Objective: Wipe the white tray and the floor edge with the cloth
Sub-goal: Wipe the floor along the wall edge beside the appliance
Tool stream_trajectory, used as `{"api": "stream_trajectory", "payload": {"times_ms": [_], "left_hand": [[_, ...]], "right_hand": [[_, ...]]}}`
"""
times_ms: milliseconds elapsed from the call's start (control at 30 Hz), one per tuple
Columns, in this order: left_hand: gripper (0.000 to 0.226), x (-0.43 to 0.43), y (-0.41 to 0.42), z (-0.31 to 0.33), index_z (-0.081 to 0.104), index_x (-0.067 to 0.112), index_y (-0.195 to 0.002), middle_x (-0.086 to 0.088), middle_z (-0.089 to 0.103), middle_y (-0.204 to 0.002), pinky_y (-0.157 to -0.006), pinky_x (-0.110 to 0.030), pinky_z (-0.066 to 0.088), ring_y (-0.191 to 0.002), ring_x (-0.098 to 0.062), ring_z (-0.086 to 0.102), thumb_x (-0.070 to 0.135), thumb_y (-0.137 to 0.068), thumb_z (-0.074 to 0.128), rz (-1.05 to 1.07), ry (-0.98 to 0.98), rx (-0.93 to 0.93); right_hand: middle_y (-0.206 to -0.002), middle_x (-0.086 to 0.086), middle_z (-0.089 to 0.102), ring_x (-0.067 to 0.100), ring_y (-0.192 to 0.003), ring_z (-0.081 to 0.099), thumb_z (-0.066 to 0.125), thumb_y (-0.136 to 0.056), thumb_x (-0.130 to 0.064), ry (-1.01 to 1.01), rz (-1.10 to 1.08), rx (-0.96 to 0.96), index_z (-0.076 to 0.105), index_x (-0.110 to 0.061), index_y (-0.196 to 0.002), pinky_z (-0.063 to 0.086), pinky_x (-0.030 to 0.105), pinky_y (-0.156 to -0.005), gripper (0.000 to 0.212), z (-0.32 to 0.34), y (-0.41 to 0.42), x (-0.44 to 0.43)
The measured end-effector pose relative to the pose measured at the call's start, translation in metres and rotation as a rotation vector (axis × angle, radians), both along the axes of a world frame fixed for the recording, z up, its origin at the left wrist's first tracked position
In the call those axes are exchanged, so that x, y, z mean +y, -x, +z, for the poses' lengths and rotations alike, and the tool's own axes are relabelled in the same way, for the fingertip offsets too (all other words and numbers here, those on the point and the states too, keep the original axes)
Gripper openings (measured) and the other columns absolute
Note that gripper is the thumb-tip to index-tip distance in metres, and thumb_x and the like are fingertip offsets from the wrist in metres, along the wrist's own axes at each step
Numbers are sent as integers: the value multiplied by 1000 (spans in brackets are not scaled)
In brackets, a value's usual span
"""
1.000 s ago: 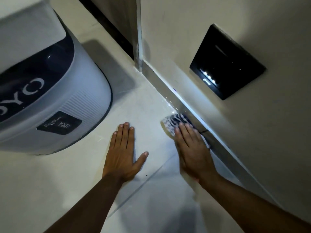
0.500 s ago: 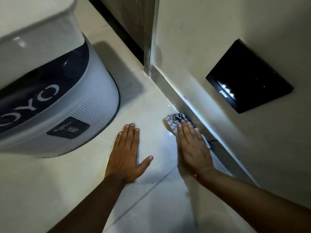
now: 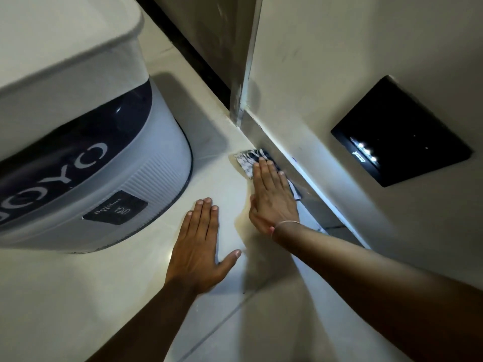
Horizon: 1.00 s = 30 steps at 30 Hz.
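Note:
A dark-and-white patterned cloth (image 3: 248, 159) lies on the pale tiled floor (image 3: 130, 296), tight against the skirting at the foot of the wall (image 3: 298, 165). My right hand (image 3: 271, 197) lies flat on top of the cloth, fingers together and pointing away from me, covering most of it. My left hand (image 3: 198, 246) rests flat on the floor to the left of the right hand, fingers spread a little, holding nothing. No white tray is clearly in view.
A large white and dark-blue appliance (image 3: 86, 158) stands on the floor at the left, close to my left hand. A black glossy panel (image 3: 400, 131) is set in the wall at the right. A door frame corner (image 3: 243, 100) rises just beyond the cloth.
My right hand has pushed the cloth farther along the skirting toward the door frame corner. My left hand has stayed planted on the floor. The camera has come closer.

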<state>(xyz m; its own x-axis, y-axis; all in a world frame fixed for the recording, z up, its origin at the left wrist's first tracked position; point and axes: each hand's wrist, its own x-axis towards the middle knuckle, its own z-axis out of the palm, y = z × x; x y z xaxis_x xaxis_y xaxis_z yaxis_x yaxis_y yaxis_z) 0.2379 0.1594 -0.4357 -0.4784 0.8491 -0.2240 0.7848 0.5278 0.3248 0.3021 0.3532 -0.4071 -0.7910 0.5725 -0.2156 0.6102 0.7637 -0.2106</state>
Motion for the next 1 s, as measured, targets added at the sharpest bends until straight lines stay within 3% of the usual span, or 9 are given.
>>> {"api": "stream_trajectory", "payload": {"times_ms": [100, 233, 367, 433, 633, 767, 833, 1000], "left_hand": [[100, 0, -1, 1, 2, 9, -157, -14, -2, -167, -124, -50, 15, -155, -28, -2, 76, -87, 25, -1, -11, -1], [99, -1, 0, 2, 1, 11, -157, -12, -4, -167, -123, -51, 17, -154, -27, -3, 77, -87, 23, 28, 10, -38], [101, 1, 0, 1, 1, 9, -157, -13, -5, -167, -124, -50, 13, -154, -27, -5, 78, -87, 23, 28, 2, -25], [102, 2, 1, 2, 0, 10, -157, -13, -4, -167, -124, -51, 14, -154, -29, -5, 80, -86, 23, 27, 23, -9], [100, -1, 2, 2, -4, 12, -157, -12, -8, -167, -125, -49, 11, -154, -27, -7, 78, -86, 20, 59, -1, -15], [100, 3, -1, 1, -3, 10, -157, -13, -5, -167, -125, -47, 7, -154, -27, -8, 78, -86, 19, 83, -10, 9], [101, 4, -1, 1, -2, 10, -157, -13, -4, -167, -125, -46, 6, -154, -27, -6, 79, -86, 18, 96, -8, 14], [99, 2, 1, 6, -1, 9, -157, -13, -5, -167, -125, -46, 6, -154, -27, -8, 73, -87, 29, 88, -16, -26]], "right_hand": [[-162, 8, -3, 20, -148, -8, 35, -85, -17, 29, 15, -14, -1, -10, -152, -5, 37, -120, 76, 5, -15, 2], [-162, 14, 1, 25, -148, -3, 14, -77, -16, 5, 118, -65, -2, -8, -151, -1, 38, -120, 76, 14, -71, 2], [-162, 12, -6, 24, -148, -10, 38, -76, -10, 103, 166, -42, -3, -8, -151, -6, 36, -119, 85, 8, 29, 24], [-162, 10, -4, 23, -148, -8, 41, -81, -2, 118, 105, -15, -1, -9, -151, -5, 36, -119, 82, 5, 67, 28], [-159, 16, 19, 28, -147, 15, 16, -84, -3, -27, 163, 51, 15, -4, -149, 6, 37, -119, 65, 2, -54, 9], [-162, 10, 5, 22, -149, -1, 39, -80, 5, 21, 41, 92, 4, -9, -151, -4, 32, -118, 81, -5, 36, 12], [-162, 8, 8, 21, -149, 1, 38, -81, 7, 9, -11, 104, 6, -11, -152, -2, 32, -119, 80, -4, 66, 11], [-159, 16, 20, 27, -147, 15, 20, -83, -2, -31, 98, 62, 18, -3, -149, 8, 37, -120, 66, -1, -32, 4]]}}
